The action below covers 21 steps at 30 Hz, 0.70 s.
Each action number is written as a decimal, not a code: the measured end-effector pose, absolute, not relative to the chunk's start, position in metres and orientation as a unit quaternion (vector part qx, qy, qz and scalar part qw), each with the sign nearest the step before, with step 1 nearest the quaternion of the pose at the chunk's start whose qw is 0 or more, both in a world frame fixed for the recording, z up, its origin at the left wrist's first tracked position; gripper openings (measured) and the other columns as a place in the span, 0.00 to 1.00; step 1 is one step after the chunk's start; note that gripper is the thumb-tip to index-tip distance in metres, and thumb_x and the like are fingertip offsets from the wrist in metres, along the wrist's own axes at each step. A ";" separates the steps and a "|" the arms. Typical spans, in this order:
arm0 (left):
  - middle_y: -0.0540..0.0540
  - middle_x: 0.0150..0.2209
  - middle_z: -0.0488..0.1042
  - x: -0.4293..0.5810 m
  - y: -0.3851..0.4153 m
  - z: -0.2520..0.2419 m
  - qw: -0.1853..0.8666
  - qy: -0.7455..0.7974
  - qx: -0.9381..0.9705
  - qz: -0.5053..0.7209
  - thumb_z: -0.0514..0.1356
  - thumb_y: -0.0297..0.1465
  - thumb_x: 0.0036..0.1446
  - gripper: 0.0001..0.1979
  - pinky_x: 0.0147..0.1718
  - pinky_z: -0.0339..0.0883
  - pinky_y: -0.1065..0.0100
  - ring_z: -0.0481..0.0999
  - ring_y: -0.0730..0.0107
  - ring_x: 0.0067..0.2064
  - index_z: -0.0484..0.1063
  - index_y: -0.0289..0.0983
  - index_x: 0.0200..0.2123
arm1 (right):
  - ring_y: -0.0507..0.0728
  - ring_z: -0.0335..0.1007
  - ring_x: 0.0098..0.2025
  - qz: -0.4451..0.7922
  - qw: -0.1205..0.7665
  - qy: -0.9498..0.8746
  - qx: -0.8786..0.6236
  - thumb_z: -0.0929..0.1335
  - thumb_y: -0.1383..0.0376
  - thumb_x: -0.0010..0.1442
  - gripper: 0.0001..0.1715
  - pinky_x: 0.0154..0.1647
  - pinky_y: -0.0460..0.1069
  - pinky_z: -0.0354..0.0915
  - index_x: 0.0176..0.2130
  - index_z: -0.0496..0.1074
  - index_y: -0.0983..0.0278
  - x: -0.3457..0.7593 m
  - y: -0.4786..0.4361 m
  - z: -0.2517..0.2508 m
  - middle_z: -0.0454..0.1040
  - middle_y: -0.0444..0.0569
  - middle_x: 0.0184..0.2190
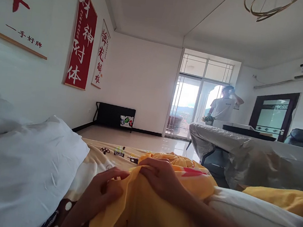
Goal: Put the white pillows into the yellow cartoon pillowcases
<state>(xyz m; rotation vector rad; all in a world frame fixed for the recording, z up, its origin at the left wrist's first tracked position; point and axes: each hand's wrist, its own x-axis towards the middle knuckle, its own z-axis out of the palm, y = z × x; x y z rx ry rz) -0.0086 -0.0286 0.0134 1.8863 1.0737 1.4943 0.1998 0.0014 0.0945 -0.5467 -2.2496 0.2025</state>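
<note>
A yellow cloth (150,215), thin and draped with a raised edge, hangs between my two hands close in front of me. My right hand (162,178) pinches its upper edge, the fingers bent over the fabric. On the other side, my left hand (107,188) has thumb and fingers closed on the cloth's left edge. Just beyond my hands lies a bunched yellow cover (198,184) with a pink patch. Beneath, a patterned bed sheet (94,158) in beige and brown is spread out. Whether the cloth and the cover are one piece I cannot tell.
White pillows (40,152) lie at the left. At the right are a white bedding piece (255,209) and another yellow fabric (281,199). Beyond stands a plastic-covered table (236,137), with a person (223,107) behind it. A black folded frame (115,116) leans against the wall.
</note>
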 end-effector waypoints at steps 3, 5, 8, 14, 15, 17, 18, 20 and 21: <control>0.50 0.28 0.68 0.006 -0.035 0.017 0.276 0.421 0.700 0.507 0.57 0.34 0.52 0.09 0.30 0.58 0.72 0.64 0.71 0.31 0.73 0.36 0.32 | 0.48 0.67 0.28 0.077 0.384 -0.893 -0.221 0.62 0.63 0.63 0.14 0.35 0.42 0.61 0.30 0.74 0.63 0.195 0.002 0.092 0.75 0.42 0.26; 0.51 0.24 0.63 0.007 -0.032 0.014 0.289 0.422 0.696 0.505 0.54 0.37 0.55 0.13 0.27 0.54 0.73 0.58 0.74 0.28 0.68 0.35 0.24 | 0.48 0.67 0.29 0.063 0.365 -0.906 -0.207 0.62 0.63 0.63 0.14 0.36 0.42 0.60 0.31 0.74 0.62 0.195 0.005 0.092 0.76 0.42 0.27; 0.53 0.20 0.56 -0.004 -0.021 0.005 0.305 0.405 0.700 0.502 0.54 0.44 0.54 0.20 0.24 0.49 0.72 0.53 0.75 0.25 0.61 0.35 0.19 | 0.48 0.66 0.29 0.039 0.312 -0.929 -0.194 0.63 0.63 0.63 0.14 0.36 0.43 0.59 0.30 0.75 0.62 0.198 0.009 0.093 0.76 0.42 0.27; 0.48 0.21 0.67 -0.037 -0.022 -0.013 0.311 0.326 0.723 0.524 0.62 0.47 0.46 0.20 0.29 0.60 0.69 0.65 0.69 0.28 0.69 0.36 0.18 | 0.50 0.67 0.28 0.089 0.183 -0.959 -0.196 0.71 0.58 0.52 0.11 0.31 0.43 0.60 0.32 0.77 0.62 0.202 0.001 0.088 0.75 0.43 0.25; 0.47 0.21 0.68 -0.042 -0.027 -0.015 0.319 0.301 0.736 0.516 0.63 0.46 0.45 0.18 0.31 0.62 0.67 0.66 0.68 0.28 0.70 0.37 0.18 | 0.50 0.67 0.28 0.090 0.165 -0.967 -0.172 0.71 0.60 0.51 0.09 0.31 0.42 0.60 0.33 0.77 0.62 0.202 -0.002 0.087 0.75 0.43 0.25; 0.47 0.20 0.68 -0.047 -0.039 -0.018 0.350 0.258 0.755 0.491 0.65 0.43 0.44 0.14 0.33 0.64 0.64 0.67 0.67 0.27 0.72 0.39 0.19 | 0.48 0.65 0.27 0.082 0.144 -0.978 -0.125 0.69 0.67 0.53 0.07 0.32 0.42 0.60 0.34 0.76 0.61 0.200 -0.010 0.083 0.76 0.41 0.26; 0.47 0.20 0.68 -0.048 -0.045 -0.019 0.360 0.246 0.756 0.487 0.67 0.41 0.44 0.12 0.35 0.64 0.63 0.68 0.66 0.27 0.73 0.40 0.19 | 0.47 0.64 0.26 0.075 0.143 -0.981 -0.111 0.67 0.70 0.54 0.08 0.31 0.41 0.59 0.34 0.76 0.60 0.198 -0.014 0.082 0.75 0.40 0.25; 0.46 0.23 0.69 -0.044 -0.053 -0.016 0.371 0.233 0.736 0.516 0.67 0.38 0.44 0.09 0.37 0.65 0.61 0.70 0.63 0.30 0.74 0.41 0.20 | 0.47 0.60 0.24 0.059 0.152 -0.982 -0.099 0.65 0.73 0.53 0.10 0.29 0.41 0.57 0.32 0.75 0.61 0.192 -0.021 0.078 0.74 0.39 0.23; 0.46 0.23 0.69 -0.040 -0.055 -0.013 0.375 0.223 0.716 0.545 0.66 0.38 0.46 0.09 0.36 0.65 0.61 0.70 0.62 0.30 0.74 0.42 0.21 | 0.47 0.58 0.23 0.051 0.159 -0.981 -0.097 0.65 0.73 0.52 0.10 0.29 0.41 0.57 0.32 0.75 0.61 0.190 -0.025 0.076 0.72 0.39 0.22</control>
